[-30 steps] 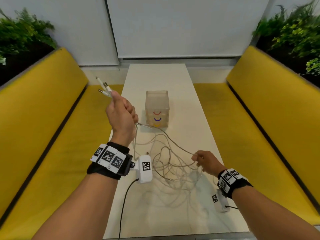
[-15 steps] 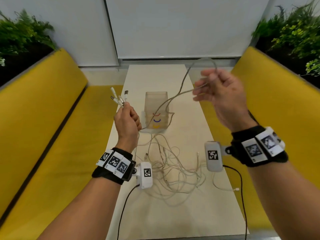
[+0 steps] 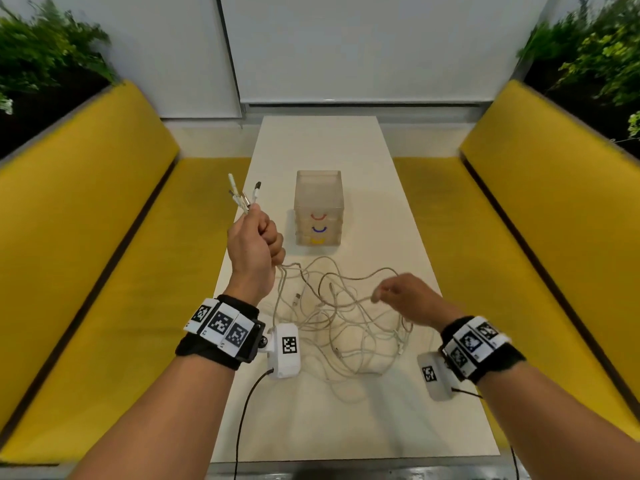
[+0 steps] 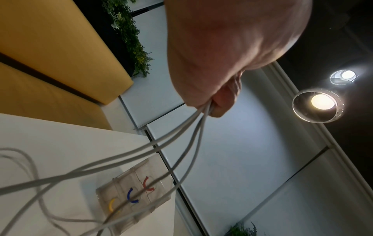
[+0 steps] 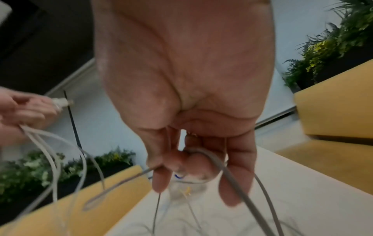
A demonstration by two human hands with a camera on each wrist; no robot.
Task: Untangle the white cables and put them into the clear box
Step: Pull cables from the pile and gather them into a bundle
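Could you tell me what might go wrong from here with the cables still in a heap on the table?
The left hand grips several plug ends while their cables run into the tangle, so pulling up may tighten knots rather than free them. The right hand pinches one strand in that heap; tugging it could drag the whole heap along. Taut cables pass close to the box, which might get knocked.

A long white counter [image 3: 322,427] is flanked by yellow benches [image 3: 86,271] on both sides. White roller blinds [image 3: 363,46] are drawn across the far wall. Green plants [image 3: 41,46] are set behind each bench. Round ceiling lamps [image 4: 321,103] are lit overhead.
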